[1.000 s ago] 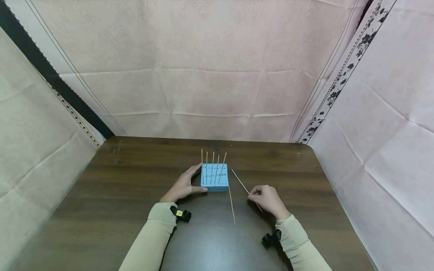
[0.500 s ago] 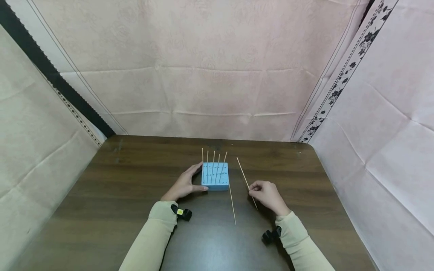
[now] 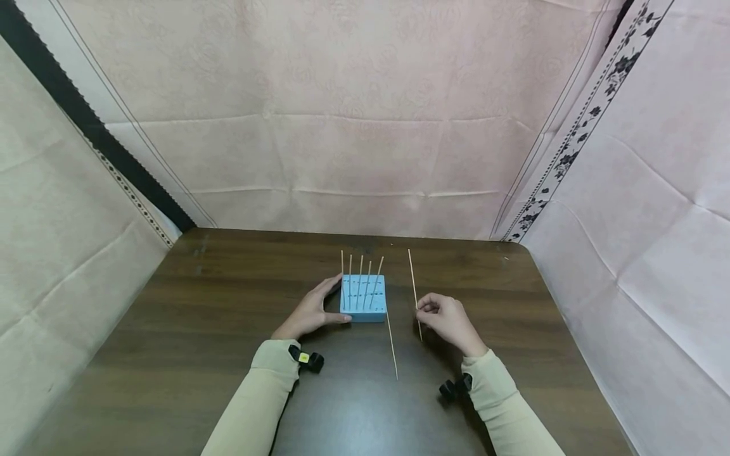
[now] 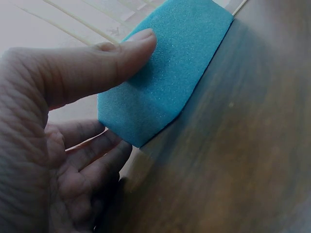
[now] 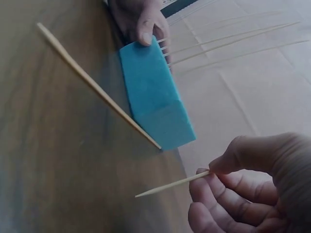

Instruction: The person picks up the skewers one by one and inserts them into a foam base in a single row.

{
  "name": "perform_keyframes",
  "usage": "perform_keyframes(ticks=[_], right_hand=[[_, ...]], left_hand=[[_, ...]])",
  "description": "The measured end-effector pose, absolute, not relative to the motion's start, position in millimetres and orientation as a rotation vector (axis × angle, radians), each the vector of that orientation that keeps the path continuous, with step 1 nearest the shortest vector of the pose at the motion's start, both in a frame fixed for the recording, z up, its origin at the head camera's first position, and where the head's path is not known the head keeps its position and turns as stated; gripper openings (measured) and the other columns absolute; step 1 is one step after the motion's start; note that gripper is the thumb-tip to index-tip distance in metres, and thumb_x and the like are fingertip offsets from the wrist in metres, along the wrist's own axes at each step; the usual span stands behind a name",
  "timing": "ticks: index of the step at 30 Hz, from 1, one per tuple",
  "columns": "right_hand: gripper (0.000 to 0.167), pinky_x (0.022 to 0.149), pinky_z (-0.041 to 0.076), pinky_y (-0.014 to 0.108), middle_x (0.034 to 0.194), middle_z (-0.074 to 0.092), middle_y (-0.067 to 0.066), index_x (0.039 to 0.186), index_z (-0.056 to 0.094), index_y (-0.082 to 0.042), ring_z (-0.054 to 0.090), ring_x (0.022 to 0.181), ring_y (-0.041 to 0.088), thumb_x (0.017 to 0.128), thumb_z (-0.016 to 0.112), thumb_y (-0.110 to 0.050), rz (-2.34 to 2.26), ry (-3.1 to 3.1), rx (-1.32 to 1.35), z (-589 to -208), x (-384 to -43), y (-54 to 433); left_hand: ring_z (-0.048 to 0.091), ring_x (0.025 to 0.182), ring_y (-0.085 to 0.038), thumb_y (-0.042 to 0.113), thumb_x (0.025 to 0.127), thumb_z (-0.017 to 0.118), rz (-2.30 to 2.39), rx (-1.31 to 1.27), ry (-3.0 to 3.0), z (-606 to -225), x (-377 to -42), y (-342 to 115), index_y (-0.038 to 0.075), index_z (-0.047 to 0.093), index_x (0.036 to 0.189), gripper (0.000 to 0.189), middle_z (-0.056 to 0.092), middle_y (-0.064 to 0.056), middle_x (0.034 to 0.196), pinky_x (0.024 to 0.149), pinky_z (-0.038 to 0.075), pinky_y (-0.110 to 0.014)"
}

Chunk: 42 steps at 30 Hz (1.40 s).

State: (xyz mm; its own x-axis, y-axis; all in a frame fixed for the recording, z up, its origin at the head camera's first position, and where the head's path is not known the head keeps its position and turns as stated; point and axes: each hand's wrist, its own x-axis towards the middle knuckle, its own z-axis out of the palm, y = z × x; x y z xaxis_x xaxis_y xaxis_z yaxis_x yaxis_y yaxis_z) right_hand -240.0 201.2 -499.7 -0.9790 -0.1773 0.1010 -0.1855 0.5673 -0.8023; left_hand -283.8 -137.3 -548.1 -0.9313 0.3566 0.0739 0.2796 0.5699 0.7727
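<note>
A light blue foam block (image 3: 365,316) sits on the table with several thin wooden skewers (image 3: 361,266) standing in its top, the rightmost leaning right. My left hand (image 3: 310,311) holds the block at its left side, thumb on the front face (image 4: 141,43) and fingers round the side. To the right of the block, my right hand (image 3: 450,320) pinches another skewer (image 3: 413,278) between thumb and fingertips. Its pointed end (image 5: 146,193) sticks out below the fingers in the right wrist view. A loose skewer (image 3: 391,348) lies by the block's front right corner, pointing toward me.
The brown wooden table (image 3: 239,272) has pale cloth hangings (image 3: 353,158) behind it and on both sides. Black wrist cameras (image 3: 315,362) are strapped to both wrists, over light green sleeves.
The skewer in my right hand has swung from a slant to nearly upright, its upper end rising. My right hand has barely shifted. My left hand and the block stay put.
</note>
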Motion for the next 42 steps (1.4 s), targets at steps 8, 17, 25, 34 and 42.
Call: perform_keyframes(ticks=[8, 17, 25, 34, 42], right_hand=[[0.004, 0.075, 0.055, 0.033, 0.085, 0.07, 0.0, 0.093, 0.072, -0.012, 0.066, 0.081, 0.015, 0.09, 0.074, -0.009, 1.418, -2.662, 0.409, -488, -247, 194], [0.006, 0.077, 0.056, 0.029, 0.091, 0.071, 0.002, 0.097, 0.07, -0.011, 0.067, 0.085, 0.018, 0.092, 0.074, -0.013, 1.618, -2.494, 0.458, -477, -252, 169], [0.007, 0.078, 0.057, 0.03, 0.095, 0.072, 0.004, 0.096, 0.07, -0.009, 0.068, 0.088, 0.019, 0.092, 0.074, -0.014, 1.722, -2.432, 0.489, -479, -255, 146], [0.006, 0.078, 0.058, 0.03, 0.093, 0.073, 0.001, 0.094, 0.068, -0.012, 0.068, 0.087, 0.016, 0.092, 0.074, -0.01, 1.683, -2.447, 0.5, -486, -257, 143], [0.006, 0.078, 0.058, 0.031, 0.095, 0.073, 0.001, 0.096, 0.068, -0.013, 0.068, 0.087, 0.015, 0.093, 0.073, -0.011, 1.653, -2.47, 0.536, -488, -256, 143]], left_hand=[[0.023, 0.15, -0.036, 0.054, 0.072, 0.088, 1.308, 0.538, 2.696, -548, -283, -138, 0.026, 0.027, 0.161, 0.111, 0.026, -0.006, 0.164, 0.112, 0.027, -0.066], [0.026, 0.149, -0.035, 0.054, 0.072, 0.087, 1.297, 0.545, 2.71, -549, -285, -137, 0.027, 0.027, 0.161, 0.111, 0.027, -0.006, 0.164, 0.111, 0.029, -0.065], [0.026, 0.148, -0.035, 0.051, 0.072, 0.088, 1.304, 0.541, 2.698, -546, -284, -136, 0.026, 0.027, 0.161, 0.11, 0.027, -0.007, 0.164, 0.111, 0.029, -0.064], [0.028, 0.148, -0.034, 0.051, 0.072, 0.088, 1.306, 0.542, 2.699, -546, -283, -136, 0.026, 0.027, 0.161, 0.11, 0.028, -0.007, 0.164, 0.112, 0.029, -0.063], [0.028, 0.148, -0.032, 0.05, 0.072, 0.089, 1.306, 0.539, 2.696, -546, -284, -136, 0.026, 0.027, 0.161, 0.111, 0.028, -0.005, 0.164, 0.112, 0.03, -0.062]])
